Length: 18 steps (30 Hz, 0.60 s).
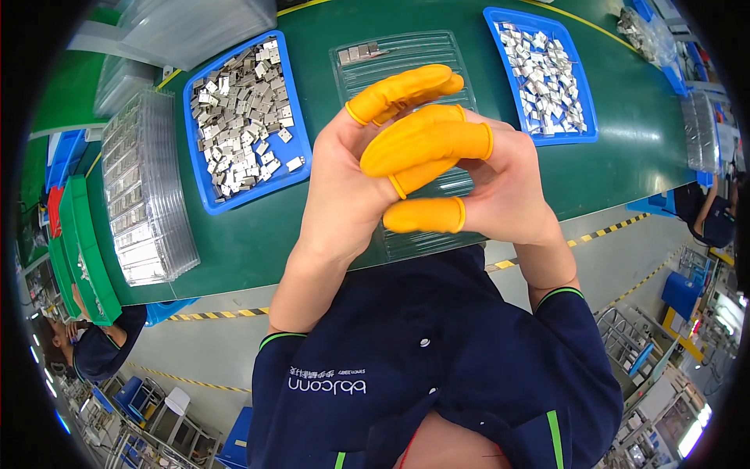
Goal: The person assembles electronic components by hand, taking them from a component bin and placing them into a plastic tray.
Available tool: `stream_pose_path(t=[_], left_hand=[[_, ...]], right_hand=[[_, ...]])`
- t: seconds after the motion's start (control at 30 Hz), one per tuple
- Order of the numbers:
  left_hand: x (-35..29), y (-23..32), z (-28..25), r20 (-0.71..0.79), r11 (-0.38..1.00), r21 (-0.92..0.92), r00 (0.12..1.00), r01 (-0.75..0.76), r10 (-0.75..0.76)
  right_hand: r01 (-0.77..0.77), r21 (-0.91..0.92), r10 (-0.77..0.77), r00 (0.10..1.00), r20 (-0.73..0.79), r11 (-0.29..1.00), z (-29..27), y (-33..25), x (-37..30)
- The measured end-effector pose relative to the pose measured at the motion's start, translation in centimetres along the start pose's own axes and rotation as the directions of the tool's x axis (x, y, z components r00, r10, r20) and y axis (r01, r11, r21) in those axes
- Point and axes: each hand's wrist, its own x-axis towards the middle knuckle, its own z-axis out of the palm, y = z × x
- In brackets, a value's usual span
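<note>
My left hand (pixel 344 184) and my right hand (pixel 504 176) meet over the clear ribbed plastic tray (pixel 461 59). Yellow finger cots cover several fingers of both. The fingers of each are bent and pressed close together, overlapping in the middle; whatever they pinch, if anything, is hidden behind them. In the tray's far left corner sit several small metal connector shells (pixel 358 52) in a row. Left of my hands lies a blue tray (pixel 197 176) heaped with similar metal pieces (pixel 246 105). To the right, another blue tray (pixel 591 117) holds small white-and-silver parts (pixel 547 86).
A tall stack of clear plastic trays (pixel 144 187) stands at the left of the green table (pixel 633 102). Green bins (pixel 82 250) lie beyond it. Clear plastic boxes (pixel 195 27) are at the far left, more clear trays (pixel 701 133) at the far right. Other people (pixel 101 344) work nearby.
</note>
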Motion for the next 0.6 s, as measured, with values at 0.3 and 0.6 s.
stream_pose_path(t=[0.3,0.6], left_hand=[[-0.17,-0.4,-0.35,-0.04,0.998,0.069,0.999,0.001,0.002],[-0.21,-0.88,-0.62,-0.105,0.997,0.069,0.994,-0.027,0.034]], right_hand=[[-0.195,0.08,0.187,0.977,0.102,0.977,-0.19,0.23,-0.43],[-0.242,0.16,0.23,0.969,0.09,0.957,0.26,0.29,-0.25]])
